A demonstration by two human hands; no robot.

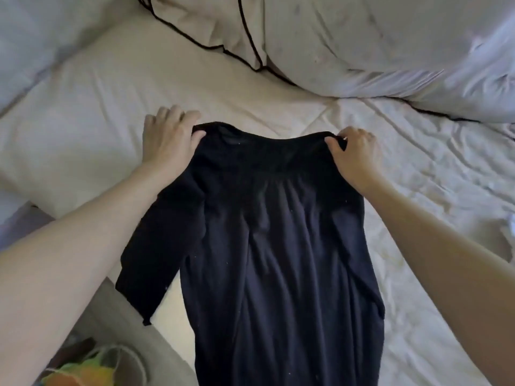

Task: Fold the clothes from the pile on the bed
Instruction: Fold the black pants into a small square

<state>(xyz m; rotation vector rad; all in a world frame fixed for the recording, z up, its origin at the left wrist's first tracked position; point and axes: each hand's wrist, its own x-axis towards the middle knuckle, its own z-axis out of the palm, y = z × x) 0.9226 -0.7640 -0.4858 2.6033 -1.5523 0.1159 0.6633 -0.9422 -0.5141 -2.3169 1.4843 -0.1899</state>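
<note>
A long dark navy garment [278,246] lies lengthwise on the cream bed sheet [418,218], its neckline at the far end and its hem running out of view at the bottom. One sleeve hangs off the left side over the bed's edge. My left hand [167,137] pinches the left shoulder corner between thumb and fingers. My right hand [355,151] pinches the right shoulder corner the same way. Both arms reach in from the lower corners.
A cream pillow with dark piping [211,26] and a pale duvet [404,51] lie at the head of the bed. Another pale pillow [36,43] sits at far left. Beside the bed's left edge, a colourful bag [83,369] rests on the floor.
</note>
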